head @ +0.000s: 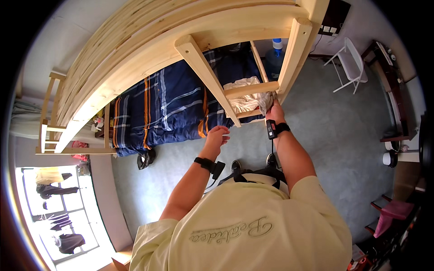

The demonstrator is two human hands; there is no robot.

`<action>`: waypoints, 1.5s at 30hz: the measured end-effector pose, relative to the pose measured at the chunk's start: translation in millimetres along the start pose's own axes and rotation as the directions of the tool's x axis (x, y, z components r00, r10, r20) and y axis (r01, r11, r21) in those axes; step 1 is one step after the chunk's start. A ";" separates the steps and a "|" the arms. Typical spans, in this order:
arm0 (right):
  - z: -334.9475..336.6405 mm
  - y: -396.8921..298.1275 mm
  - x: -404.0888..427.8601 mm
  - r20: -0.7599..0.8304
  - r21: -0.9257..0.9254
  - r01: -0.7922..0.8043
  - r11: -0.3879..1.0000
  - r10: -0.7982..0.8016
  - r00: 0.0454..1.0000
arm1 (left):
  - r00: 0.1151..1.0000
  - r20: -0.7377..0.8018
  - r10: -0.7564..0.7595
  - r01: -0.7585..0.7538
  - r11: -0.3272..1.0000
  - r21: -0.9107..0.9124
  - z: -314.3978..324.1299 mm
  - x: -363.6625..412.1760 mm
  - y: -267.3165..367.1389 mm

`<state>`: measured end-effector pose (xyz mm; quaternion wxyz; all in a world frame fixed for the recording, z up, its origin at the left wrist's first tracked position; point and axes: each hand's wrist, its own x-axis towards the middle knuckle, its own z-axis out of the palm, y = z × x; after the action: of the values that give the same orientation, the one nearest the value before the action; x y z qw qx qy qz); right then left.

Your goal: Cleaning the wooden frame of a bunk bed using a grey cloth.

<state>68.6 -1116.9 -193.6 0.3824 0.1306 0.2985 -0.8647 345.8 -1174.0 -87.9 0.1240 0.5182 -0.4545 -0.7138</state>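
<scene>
My right hand grips a crumpled grey cloth beside the right post of a wooden bunk-bed ladder. A pale satiny cloth lies behind the ladder rung, partly covered by it. My left hand hangs in the air in front of the lower bunk, with nothing in it and its fingers loosely curled apart. Nearest to it is a navy plaid quilt with orange and white stripes, spread over the lower bunk. The left ladder post rises between the quilt and me.
Overhead runs the upper bunk's wooden side rail. A blue water bottle stands behind the ladder. White folding chair and dark desk are at right. A black bag lies on the grey floor by the bed.
</scene>
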 end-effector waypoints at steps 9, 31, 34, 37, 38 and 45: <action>-20.1 31.8 12.4 -0.288 -0.268 0.006 0.963 -0.086 0.954 | 0.998 -0.045 -0.051 0.050 0.998 -0.028 -7.9 -1.1 -28.7; -182.8 35.5 101.9 -0.160 -0.579 -0.261 0.773 0.206 0.965 | 0.966 -0.103 -0.237 0.229 0.970 -0.085 -18.9 -6.0 -88.5; -146.2 53.4 69.5 -0.122 -0.739 -0.128 0.661 0.056 0.991 | 0.961 -0.149 -0.234 0.220 0.970 -0.105 -28.6 -12.5 -94.0; -108.1 55.0 40.3 0.104 -0.990 0.118 0.076 -0.163 0.981 | 0.957 -0.126 -0.261 0.246 0.962 -0.118 -23.9 -13.1 -97.8; -77.3 57.0 18.0 0.238 -0.953 0.198 -0.231 -0.161 0.958 | 0.957 -0.121 -0.264 0.249 0.960 -0.125 -26.1 -16.2 -100.4; -49.3 39.9 26.8 0.768 -0.531 0.515 -0.673 -0.126 0.627 | 0.958 -0.075 -0.277 0.266 0.956 -0.125 -13.4 -11.4 -97.4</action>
<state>79.9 -1123.2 -261.2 -0.0688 -0.4883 0.8286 -0.2649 390.8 -1119.5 -157.2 0.0750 0.6002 -0.3313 -0.7242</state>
